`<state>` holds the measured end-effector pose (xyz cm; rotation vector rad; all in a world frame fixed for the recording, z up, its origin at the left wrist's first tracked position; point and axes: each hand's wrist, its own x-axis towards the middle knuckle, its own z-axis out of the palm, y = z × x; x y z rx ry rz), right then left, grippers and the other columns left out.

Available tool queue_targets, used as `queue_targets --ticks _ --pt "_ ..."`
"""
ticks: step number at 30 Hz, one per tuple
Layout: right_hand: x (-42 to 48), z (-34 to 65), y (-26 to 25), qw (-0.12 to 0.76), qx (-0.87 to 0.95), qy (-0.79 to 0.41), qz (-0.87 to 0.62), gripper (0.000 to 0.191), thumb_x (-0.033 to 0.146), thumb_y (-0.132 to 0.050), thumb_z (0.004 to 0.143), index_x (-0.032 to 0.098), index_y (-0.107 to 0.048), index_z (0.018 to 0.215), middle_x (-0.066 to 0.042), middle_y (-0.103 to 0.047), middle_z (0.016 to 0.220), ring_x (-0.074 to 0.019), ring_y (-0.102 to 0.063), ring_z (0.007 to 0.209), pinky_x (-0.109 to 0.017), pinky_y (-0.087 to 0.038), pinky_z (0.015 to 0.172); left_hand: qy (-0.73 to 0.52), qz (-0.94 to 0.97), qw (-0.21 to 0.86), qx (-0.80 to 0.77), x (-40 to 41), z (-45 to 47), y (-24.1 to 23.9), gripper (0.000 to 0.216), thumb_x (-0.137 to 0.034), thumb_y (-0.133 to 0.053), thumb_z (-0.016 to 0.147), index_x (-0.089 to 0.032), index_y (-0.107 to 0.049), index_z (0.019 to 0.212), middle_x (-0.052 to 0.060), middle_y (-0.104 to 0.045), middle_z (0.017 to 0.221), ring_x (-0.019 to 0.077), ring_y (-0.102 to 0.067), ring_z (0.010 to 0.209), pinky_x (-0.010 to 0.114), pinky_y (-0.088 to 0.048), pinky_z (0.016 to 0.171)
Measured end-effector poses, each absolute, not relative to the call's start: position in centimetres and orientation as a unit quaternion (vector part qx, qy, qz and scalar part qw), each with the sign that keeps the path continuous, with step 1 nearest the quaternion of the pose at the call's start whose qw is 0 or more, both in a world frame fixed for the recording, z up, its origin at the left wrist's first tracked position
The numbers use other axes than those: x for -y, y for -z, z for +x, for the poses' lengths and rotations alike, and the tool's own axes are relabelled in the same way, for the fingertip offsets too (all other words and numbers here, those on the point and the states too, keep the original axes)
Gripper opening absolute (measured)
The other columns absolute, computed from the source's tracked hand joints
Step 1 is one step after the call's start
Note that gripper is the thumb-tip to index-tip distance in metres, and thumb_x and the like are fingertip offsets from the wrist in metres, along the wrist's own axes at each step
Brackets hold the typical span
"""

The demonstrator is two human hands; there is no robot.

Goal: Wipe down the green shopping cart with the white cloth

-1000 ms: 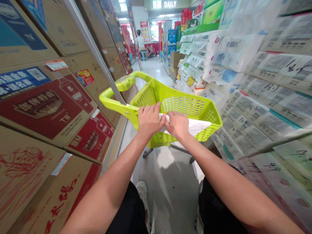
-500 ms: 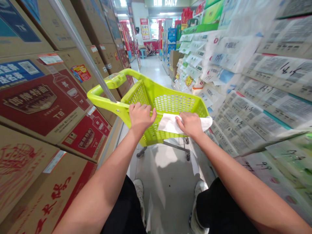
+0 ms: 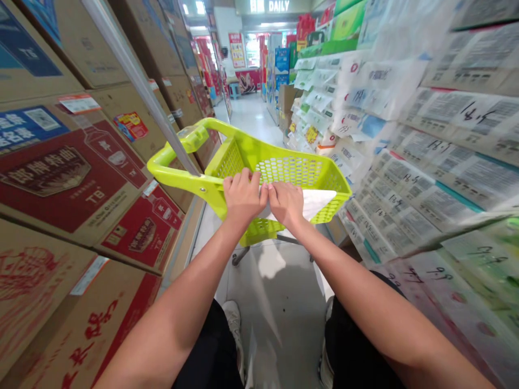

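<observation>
A bright yellow-green shopping cart point(image 3: 233, 156) stands turned sideways in front of me, its perforated basket showing nothing inside that I can make out. My left hand point(image 3: 245, 199) is closed over the near top rim of the basket. Right beside it, nearly touching at the thumbs, my right hand point(image 3: 287, 203) presses a white cloth point(image 3: 318, 203) against the same rim. The cloth drapes over the rim to the right of that hand; part of it is hidden beneath my fingers.
Stacked cardboard cartons point(image 3: 81, 178) wall the left side, with a slanting metal pole point(image 3: 138, 81) before them. Packs of tissue paper point(image 3: 438, 140) pile up on the right. A person point(image 3: 227, 65) is farther down the aisle, near a blue stool point(image 3: 234, 90).
My right hand has slid left along the rim with the cloth, up against my left hand. My left hand has shifted slightly right, and the cart appears a little farther right in view.
</observation>
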<state>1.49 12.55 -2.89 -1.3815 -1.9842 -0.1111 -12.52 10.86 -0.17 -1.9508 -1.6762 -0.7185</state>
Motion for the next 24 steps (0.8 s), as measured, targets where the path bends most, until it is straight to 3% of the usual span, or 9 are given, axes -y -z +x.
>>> queue_targets --ticks 6,15,19,24 --pt "-13.3 3.7 2.9 0.3 0.813 0.015 -0.499 0.052 0.048 -0.027 0.111 0.023 -0.071 0.098 -0.007 -0.076 0.101 -0.0249 -0.062 0.097 -0.035 -0.03 0.082 0.255 -0.708 0.251 0.609 -11.5 -14.7 0.2 0.035 -0.041 -0.041 0.099 -0.02 -0.069 0.102 0.016 -0.064 0.113 0.0335 -0.058 0.102 0.049 -0.033 0.091" --pt "-16.8 14.1 5.0 0.211 0.745 0.076 -0.629 0.056 0.045 -0.029 0.108 0.014 -0.073 0.091 -0.017 -0.076 0.096 -0.0283 -0.064 0.093 -0.037 -0.033 0.081 0.267 -0.704 0.246 0.61 -12.0 -15.1 0.5 0.036 -0.042 -0.04 0.099 -0.022 -0.07 0.098 0.014 -0.065 0.111 0.0326 -0.057 0.1 0.051 -0.033 0.091" --pt "-16.9 12.6 5.0 0.242 0.728 0.09 -0.635 0.055 0.045 -0.029 0.107 0.014 -0.072 0.096 -0.018 -0.075 0.1 -0.0303 -0.063 0.094 -0.039 -0.034 0.084 0.287 -0.702 0.236 0.608 -11.3 -13.9 0.3 0.034 -0.042 -0.04 0.1 -0.023 -0.069 0.105 0.013 -0.065 0.118 0.0317 -0.058 0.102 0.052 -0.032 0.092" --pt "-14.2 3.9 4.3 0.321 0.785 0.082 -0.524 0.046 0.048 -0.033 0.108 0.019 -0.068 0.101 -0.012 -0.073 0.101 -0.0287 -0.059 0.1 -0.04 -0.034 0.092 0.288 -0.711 0.22 0.603 -10.4 -12.8 0.0 0.038 -0.042 -0.04 0.1 -0.023 -0.066 0.121 0.013 -0.065 0.121 0.032 -0.059 0.105 0.051 -0.032 0.093"
